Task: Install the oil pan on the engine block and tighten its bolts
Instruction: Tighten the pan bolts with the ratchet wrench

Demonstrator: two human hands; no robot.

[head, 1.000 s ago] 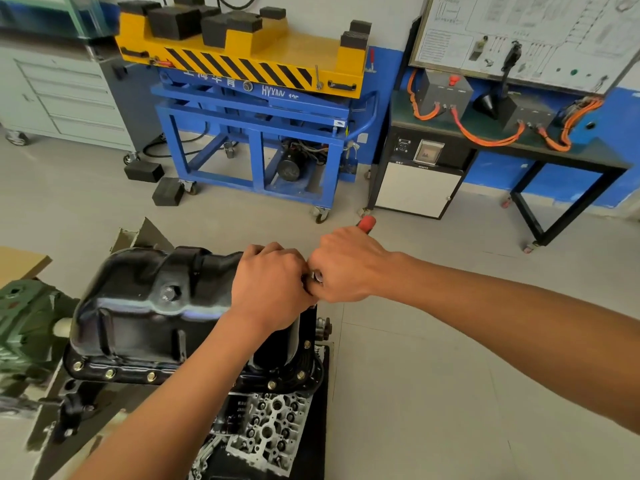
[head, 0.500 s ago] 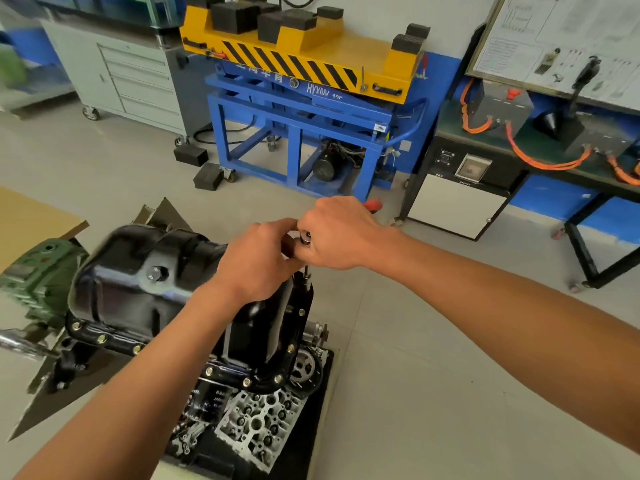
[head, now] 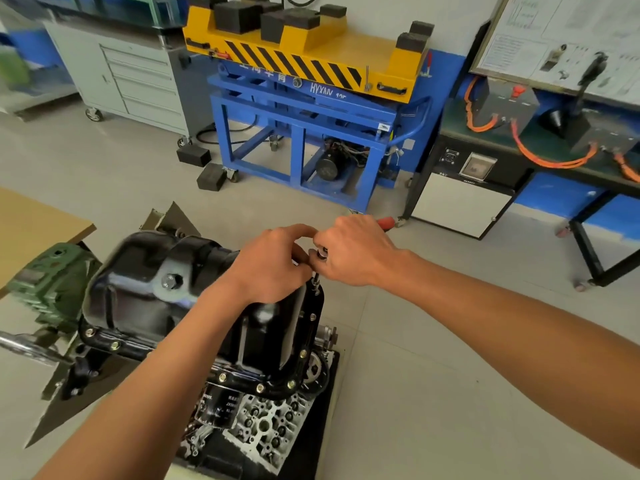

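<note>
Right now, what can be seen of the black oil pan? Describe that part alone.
The oil pan is glossy black, apparently pressed metal, sitting sump-up on the engine. Its flange carries a row of bolts along the near and right edges, and a hex plug sits in its side. The left hand lies over its far end; the right hand holds a red-handled tool at the far flange corner.

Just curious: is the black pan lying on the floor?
No, the pan sits on top of the engine, bolts showing along its rim.
</note>
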